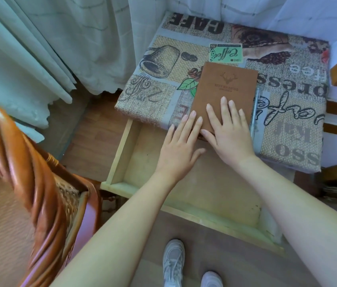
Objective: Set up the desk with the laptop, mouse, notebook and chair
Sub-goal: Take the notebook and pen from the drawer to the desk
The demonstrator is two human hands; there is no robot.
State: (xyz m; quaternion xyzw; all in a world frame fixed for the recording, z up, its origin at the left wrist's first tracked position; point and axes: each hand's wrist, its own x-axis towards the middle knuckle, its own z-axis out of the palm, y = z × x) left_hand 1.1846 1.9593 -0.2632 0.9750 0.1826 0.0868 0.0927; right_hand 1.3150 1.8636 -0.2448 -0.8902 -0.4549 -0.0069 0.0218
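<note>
Your right hand lies flat on the notebook, fingers straight and slightly spread, pressing its near half. Your left hand is flat too, fingertips touching the notebook's near left corner. The notebook lies on the desk, near its front edge above the open drawer, long axis running away from you, a pen just right of it.
</note>
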